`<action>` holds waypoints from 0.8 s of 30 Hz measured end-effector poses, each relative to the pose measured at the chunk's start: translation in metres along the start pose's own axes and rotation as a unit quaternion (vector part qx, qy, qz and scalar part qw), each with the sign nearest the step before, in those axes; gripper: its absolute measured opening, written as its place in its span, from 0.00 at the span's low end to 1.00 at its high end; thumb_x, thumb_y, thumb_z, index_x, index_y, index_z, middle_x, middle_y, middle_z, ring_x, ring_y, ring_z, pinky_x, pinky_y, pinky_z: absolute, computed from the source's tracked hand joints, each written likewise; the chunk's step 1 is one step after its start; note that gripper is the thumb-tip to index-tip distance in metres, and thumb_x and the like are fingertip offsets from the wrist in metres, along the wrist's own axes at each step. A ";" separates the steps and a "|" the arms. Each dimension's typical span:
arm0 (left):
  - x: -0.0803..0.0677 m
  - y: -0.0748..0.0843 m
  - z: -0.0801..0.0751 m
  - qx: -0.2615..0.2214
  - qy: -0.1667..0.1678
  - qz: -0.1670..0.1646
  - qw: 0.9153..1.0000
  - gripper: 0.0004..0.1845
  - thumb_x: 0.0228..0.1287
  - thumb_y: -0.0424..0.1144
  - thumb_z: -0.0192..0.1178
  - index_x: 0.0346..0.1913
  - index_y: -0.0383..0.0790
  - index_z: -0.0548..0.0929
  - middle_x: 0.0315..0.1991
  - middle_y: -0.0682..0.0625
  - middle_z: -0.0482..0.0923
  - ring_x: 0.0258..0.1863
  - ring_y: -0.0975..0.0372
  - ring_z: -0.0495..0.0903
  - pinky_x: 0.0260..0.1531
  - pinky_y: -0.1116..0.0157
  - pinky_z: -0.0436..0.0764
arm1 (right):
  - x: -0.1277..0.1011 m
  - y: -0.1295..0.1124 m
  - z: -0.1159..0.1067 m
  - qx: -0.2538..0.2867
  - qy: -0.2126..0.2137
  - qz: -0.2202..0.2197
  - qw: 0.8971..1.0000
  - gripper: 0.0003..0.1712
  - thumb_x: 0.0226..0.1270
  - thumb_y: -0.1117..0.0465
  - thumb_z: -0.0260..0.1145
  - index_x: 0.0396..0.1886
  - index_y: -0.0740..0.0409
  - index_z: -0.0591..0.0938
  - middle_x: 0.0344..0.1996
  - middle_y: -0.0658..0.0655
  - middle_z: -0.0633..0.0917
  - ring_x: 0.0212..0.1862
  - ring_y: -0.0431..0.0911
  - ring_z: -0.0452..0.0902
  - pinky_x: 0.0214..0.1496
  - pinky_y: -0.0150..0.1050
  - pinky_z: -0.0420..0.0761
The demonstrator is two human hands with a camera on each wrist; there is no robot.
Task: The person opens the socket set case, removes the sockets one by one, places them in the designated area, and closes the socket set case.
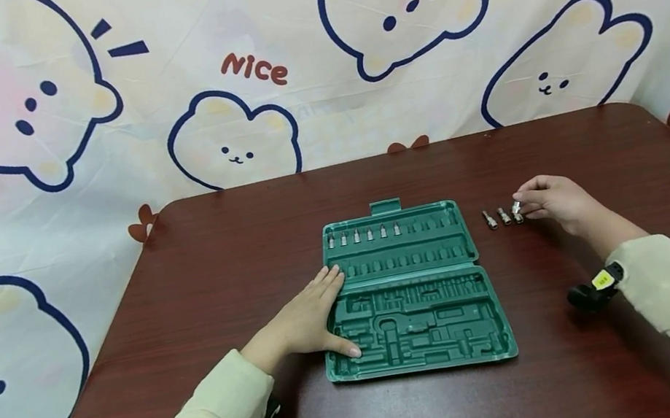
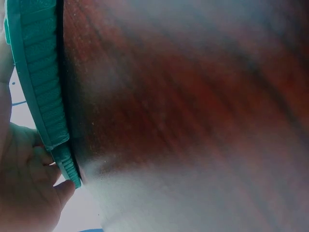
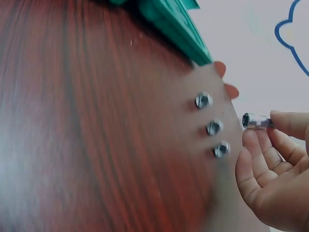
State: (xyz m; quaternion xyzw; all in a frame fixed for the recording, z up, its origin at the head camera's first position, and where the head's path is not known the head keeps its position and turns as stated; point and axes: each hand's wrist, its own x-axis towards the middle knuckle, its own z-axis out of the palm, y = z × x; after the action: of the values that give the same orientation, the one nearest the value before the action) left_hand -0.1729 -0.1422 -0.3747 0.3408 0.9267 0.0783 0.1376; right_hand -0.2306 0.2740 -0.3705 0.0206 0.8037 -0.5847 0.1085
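Observation:
An open green tool case lies in the middle of the dark wooden table. Several small metal bits stand in its far row. My left hand rests flat on the case's left edge, fingers straight. In the left wrist view the left hand touches the case's ribbed edge. Right of the case, my right hand pinches a small metal socket just above the table. Three more sockets stand in a row on the table beside my right hand.
A cloth backdrop with cartoon bears hangs behind the table and drapes past its left side. The table's far edge lies behind the case. A small black camera sits at my right wrist.

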 end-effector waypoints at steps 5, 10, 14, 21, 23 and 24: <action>0.000 0.001 -0.001 0.001 -0.009 -0.007 1.000 0.63 0.32 0.72 0.56 0.66 0.33 0.45 0.66 0.42 0.39 0.65 0.55 0.36 0.59 0.59 0.48 | -0.004 0.008 -0.009 -0.021 0.001 0.008 1.000 0.16 0.65 0.56 0.51 0.41 0.67 0.66 0.33 0.50 0.72 0.33 0.35 0.72 0.38 0.33 0.74; 0.000 0.001 -0.001 0.003 -0.012 -0.011 1.000 0.63 0.32 0.72 0.56 0.66 0.33 0.45 0.66 0.43 0.39 0.65 0.55 0.36 0.59 0.59 0.47 | -0.004 0.011 -0.012 -0.041 0.007 0.014 0.999 0.15 0.64 0.57 0.52 0.40 0.67 0.67 0.30 0.48 0.73 0.31 0.35 0.73 0.36 0.31 0.75; 0.000 0.001 -0.001 0.005 -0.009 -0.010 1.000 0.63 0.33 0.72 0.56 0.66 0.33 0.45 0.66 0.42 0.39 0.65 0.55 0.36 0.59 0.59 0.48 | -0.002 0.012 -0.012 -0.071 0.007 0.011 0.997 0.16 0.64 0.59 0.52 0.41 0.69 0.67 0.29 0.48 0.74 0.30 0.35 0.72 0.35 0.31 0.74; 0.000 0.002 -0.001 0.004 -0.013 -0.016 1.000 0.63 0.33 0.71 0.56 0.66 0.34 0.45 0.67 0.43 0.38 0.65 0.55 0.36 0.59 0.59 0.48 | 0.001 0.014 -0.012 -0.133 0.004 0.015 0.991 0.18 0.65 0.58 0.50 0.45 0.72 0.68 0.34 0.57 0.74 0.32 0.39 0.71 0.36 0.33 0.74; 0.000 0.002 -0.001 0.006 -0.013 -0.016 1.000 0.63 0.33 0.72 0.56 0.66 0.34 0.45 0.67 0.44 0.38 0.65 0.55 0.36 0.59 0.59 0.48 | 0.002 0.014 -0.013 -0.141 0.003 0.018 0.990 0.19 0.66 0.59 0.49 0.45 0.72 0.68 0.36 0.59 0.74 0.33 0.41 0.71 0.36 0.34 0.74; 0.000 0.002 -0.001 0.007 -0.012 -0.016 1.000 0.63 0.32 0.72 0.56 0.66 0.34 0.45 0.67 0.43 0.38 0.65 0.55 0.36 0.59 0.60 0.48 | 0.002 0.013 -0.013 -0.145 0.002 0.019 0.989 0.18 0.66 0.59 0.49 0.45 0.72 0.68 0.36 0.59 0.74 0.33 0.41 0.71 0.36 0.34 0.74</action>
State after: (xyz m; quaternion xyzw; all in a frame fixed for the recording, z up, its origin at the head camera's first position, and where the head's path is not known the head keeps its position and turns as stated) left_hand -0.1717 -0.1407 -0.3732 0.3281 0.9308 0.0652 0.1476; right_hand -0.2324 0.2901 -0.3797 0.0213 0.8797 -0.4597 0.1194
